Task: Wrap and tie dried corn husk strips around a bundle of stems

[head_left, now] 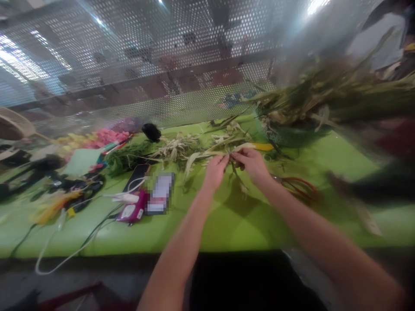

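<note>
"What's the surface, and the room?"
"A glossy green tabletop (233,237); a perforated screen (129,77) spans the upper frame."
"The grip?"
"Left hand (216,170) and right hand (253,163) both pinch a leafy stalk (207,154), near frame centre."

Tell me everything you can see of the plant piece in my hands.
The plant piece looks fibrous and dull green to straw-coloured, its slender stem hanging down. Your left hand and right hand pinch its upper part above the green table. Blur hides whether the pale strips leftward join it.
</note>
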Demonstrator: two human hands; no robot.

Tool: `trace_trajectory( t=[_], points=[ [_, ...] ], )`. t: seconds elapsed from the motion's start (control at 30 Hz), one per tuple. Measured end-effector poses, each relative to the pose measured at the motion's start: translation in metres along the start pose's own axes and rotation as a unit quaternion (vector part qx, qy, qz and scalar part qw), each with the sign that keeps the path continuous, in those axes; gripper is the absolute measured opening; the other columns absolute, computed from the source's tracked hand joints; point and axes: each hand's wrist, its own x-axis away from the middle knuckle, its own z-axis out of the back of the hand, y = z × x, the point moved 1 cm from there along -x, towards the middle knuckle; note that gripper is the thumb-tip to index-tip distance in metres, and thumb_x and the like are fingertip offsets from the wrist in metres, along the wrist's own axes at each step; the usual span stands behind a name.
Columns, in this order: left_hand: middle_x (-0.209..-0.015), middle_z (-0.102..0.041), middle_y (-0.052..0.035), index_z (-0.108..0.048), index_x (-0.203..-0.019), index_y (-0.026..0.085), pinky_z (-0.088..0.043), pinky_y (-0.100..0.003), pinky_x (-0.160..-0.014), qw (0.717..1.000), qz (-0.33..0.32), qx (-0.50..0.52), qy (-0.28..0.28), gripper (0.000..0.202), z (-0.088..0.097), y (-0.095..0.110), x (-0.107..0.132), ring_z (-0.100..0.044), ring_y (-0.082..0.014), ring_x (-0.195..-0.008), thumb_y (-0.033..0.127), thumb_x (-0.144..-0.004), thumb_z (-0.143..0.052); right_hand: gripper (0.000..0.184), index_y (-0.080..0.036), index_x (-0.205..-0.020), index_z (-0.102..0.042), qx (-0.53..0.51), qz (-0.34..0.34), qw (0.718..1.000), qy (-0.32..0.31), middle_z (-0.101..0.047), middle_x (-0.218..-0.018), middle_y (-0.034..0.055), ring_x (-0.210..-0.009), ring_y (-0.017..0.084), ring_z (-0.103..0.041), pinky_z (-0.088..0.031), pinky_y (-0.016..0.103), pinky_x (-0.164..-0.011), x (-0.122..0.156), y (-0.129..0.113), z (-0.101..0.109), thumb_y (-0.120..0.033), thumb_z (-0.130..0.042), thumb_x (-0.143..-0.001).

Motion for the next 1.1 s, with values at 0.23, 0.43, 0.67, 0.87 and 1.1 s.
trace_trajectory(
  t=[0.23,0.43,0.67,0.87,1.1],
  points=[
    [-0.050,-0.031,0.0055,-0.047,-0.059,0.017,-0.014,-0.027,-0.050,0.998,-0.019,-0.037,-0.040,0.046,-0.001,0.003,0.000,-0.024,-0.0070,-0.047,0.053,-0.076,-0.071,0.031,-0.019,-0.059,-0.055,-0.023,0.010,0.999,0.037,-0.045,-0.045,-0.0057,-0.040,0.007,-0.037,-0.024,0.023,-0.041,0.000,0.000,0.000,-0.042,-0.075,-0.065],
    [-0.053,-0.038,0.0046,-0.051,-0.064,0.017,-0.018,-0.026,-0.049,0.998,-0.013,-0.058,-0.036,0.044,0.002,0.005,0.000,-0.031,-0.0073,-0.048,0.056,-0.077,-0.069,0.033,-0.018,-0.062,-0.060,-0.021,0.025,0.999,0.016,-0.050,-0.050,-0.0039,-0.043,0.008,-0.042,-0.030,0.023,-0.042,-0.005,0.001,0.000,-0.047,-0.076,-0.062],
    [-0.068,-0.058,0.0020,-0.063,-0.079,0.016,-0.030,-0.024,-0.059,0.993,-0.028,-0.097,-0.057,0.028,-0.002,0.011,0.003,-0.040,-0.0084,-0.059,0.042,-0.075,-0.071,0.035,-0.018,-0.065,-0.063,-0.028,0.029,0.999,0.009,-0.057,-0.054,-0.0021,-0.046,0.010,-0.050,-0.038,0.025,-0.047,-0.004,0.001,0.000,-0.050,-0.077,-0.062],
    [-0.065,-0.057,0.0020,-0.064,-0.074,0.015,-0.029,-0.023,-0.056,0.992,-0.009,-0.107,-0.064,0.024,0.001,0.010,0.003,-0.041,-0.0078,-0.058,0.037,-0.073,-0.073,0.036,-0.018,-0.065,-0.062,0.033,0.021,0.999,-0.004,-0.055,-0.054,-0.0027,-0.044,0.009,-0.046,-0.036,0.025,-0.046,-0.007,0.001,0.005,-0.051,-0.076,-0.063],
    [-0.063,-0.060,0.0014,-0.060,-0.079,0.016,-0.027,-0.020,-0.045,0.996,0.052,0.063,0.028,0.028,0.009,0.016,0.000,-0.038,-0.0046,-0.045,0.038,-0.070,-0.074,0.022,-0.018,-0.087,-0.067,0.154,0.051,0.986,-0.041,-0.062,-0.067,0.0000,-0.058,0.014,-0.054,-0.041,0.027,-0.055,-0.014,0.011,0.014,-0.038,-0.069,-0.076]
  ],
)
